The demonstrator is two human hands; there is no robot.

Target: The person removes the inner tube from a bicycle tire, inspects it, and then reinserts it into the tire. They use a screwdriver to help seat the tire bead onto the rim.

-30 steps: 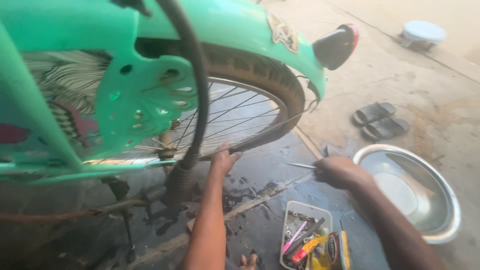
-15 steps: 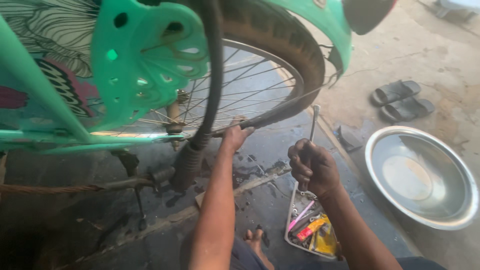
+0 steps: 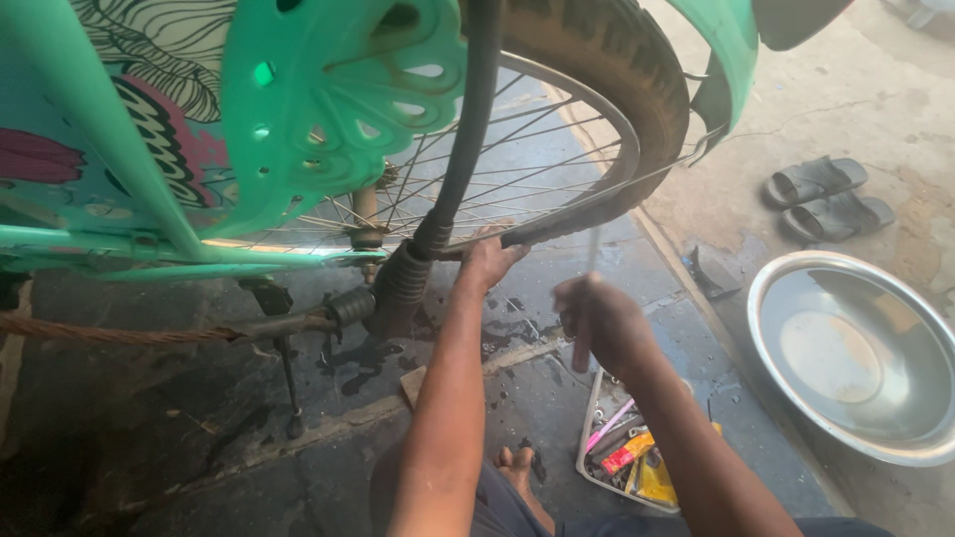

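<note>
The bicycle's rear tyre (image 3: 597,70), black, knobbly rubber, sits on a thin steel rim (image 3: 607,119) laced with fine wire spokes, low in the turquoise frame and just above the wet floor. At the bottom of the wheel the left hand (image 3: 489,261) is pressed against the tyre's edge, fingers curled onto the rubber where it meets the rim. Just beside it, the right hand (image 3: 600,320) is closed in a fist round a slim metal tool (image 3: 591,249), upright and blurred, its tip near the tyre bead. To do this well, the person would likely keep the tool shallow under the bead and brace the tyre firmly. Below the right hand lies a small white tray (image 3: 589,438) of coloured bits; farther right, a shiny, shallow steel basin (image 3: 796,288) and 2 dark rubber sandals (image 3: 826,197).
</note>
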